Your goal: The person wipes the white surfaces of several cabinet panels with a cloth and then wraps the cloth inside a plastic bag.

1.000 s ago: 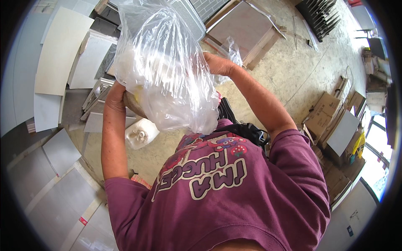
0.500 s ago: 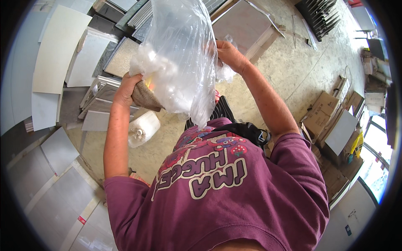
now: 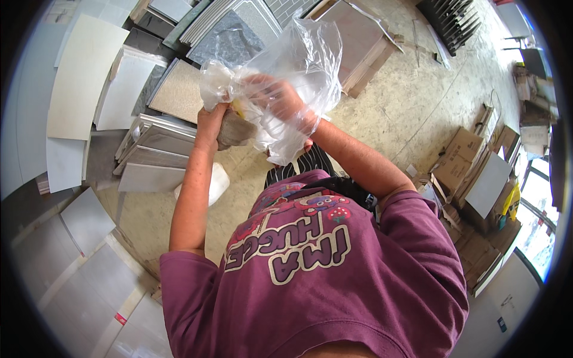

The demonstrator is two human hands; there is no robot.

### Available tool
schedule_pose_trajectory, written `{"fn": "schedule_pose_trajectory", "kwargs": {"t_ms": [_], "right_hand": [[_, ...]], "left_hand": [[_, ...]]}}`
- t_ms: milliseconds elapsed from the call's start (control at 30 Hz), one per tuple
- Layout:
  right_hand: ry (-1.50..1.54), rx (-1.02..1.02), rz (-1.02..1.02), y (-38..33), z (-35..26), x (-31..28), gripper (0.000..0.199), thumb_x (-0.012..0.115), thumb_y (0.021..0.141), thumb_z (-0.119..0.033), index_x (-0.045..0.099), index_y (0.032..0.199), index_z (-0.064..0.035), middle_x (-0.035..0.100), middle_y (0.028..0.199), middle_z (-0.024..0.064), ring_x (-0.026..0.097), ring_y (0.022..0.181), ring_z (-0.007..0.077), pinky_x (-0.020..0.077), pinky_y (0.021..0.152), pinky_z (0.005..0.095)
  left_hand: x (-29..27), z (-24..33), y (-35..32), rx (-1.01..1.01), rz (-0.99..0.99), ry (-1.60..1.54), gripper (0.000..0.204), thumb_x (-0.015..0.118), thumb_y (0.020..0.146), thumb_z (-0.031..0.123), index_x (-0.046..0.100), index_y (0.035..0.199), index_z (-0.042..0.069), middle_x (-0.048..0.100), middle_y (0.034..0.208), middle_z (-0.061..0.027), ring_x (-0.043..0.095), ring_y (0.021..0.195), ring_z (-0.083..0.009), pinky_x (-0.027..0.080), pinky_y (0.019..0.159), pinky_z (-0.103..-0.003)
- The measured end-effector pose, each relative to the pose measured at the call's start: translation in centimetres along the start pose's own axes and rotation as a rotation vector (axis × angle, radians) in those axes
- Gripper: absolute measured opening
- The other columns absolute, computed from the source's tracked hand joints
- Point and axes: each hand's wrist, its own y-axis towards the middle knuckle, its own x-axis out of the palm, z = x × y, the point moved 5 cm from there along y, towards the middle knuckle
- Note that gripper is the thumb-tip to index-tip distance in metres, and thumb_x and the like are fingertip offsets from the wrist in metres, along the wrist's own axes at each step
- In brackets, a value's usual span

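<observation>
My left hand [image 3: 210, 126] is closed on a brown cloth [image 3: 237, 130], which hangs in front of me. A small yellow patch shows beside its thumb. A clear plastic bag [image 3: 316, 56], crumpled and thin, billows up and to the right from there, its bunched end against my left fingers. My right hand [image 3: 277, 98] shows through the plastic, with film over its fingers and wrist. Its fingers are blurred, so their grip cannot be made out. Below the left forearm, partly hidden by it, a white plastic jerrycan [image 3: 219, 184] stands on the floor.
Tile stacks [image 3: 158, 146] and leaning panels [image 3: 83, 74] line the left side. A grey tile stack on cardboard [image 3: 352, 42] lies ahead. Cardboard boxes [image 3: 458, 158] stand at the right, and a black slotted rack [image 3: 452, 24] sits far right on the concrete floor [image 3: 400, 98].
My right hand has moved left and down, close to my left hand, and is now behind plastic film. The bag has sunk and collapsed rightward. My left hand has shifted right with the cloth.
</observation>
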Motion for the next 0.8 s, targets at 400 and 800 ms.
{"fn": "schedule_pose_trajectory", "kwargs": {"t_ms": [400,800], "right_hand": [[-0.651,-0.244,-0.102,-2.2,-2.6,2.0,0.024,0.054,0.080,-0.012,0.055,0.102,-0.0020,0.055,0.092,0.0137,0.056,0.084,0.0284,0.0464,0.077,0.0366],[-0.902,-0.527,-0.049,-3.8,-5.8,4.4,0.044,0.058,0.072,-0.023,0.057,0.113,-0.0082,0.053,0.118,0.0119,0.052,0.107,0.0284,0.0407,0.093,0.0394]], "left_hand": [[2.6,-0.4,-0.9,-0.096,-0.175,-0.300,0.051,0.065,0.083,0.034,0.051,0.120,0.001,0.057,0.113,-0.0098,0.055,0.103,-0.0188,0.045,0.085,-0.031],[-0.4,2.3,1.3,0.046,0.018,-0.423,0.051,0.068,0.076,0.022,0.052,0.115,-0.006,0.059,0.108,-0.0127,0.059,0.096,-0.0218,0.049,0.081,-0.034]]}}
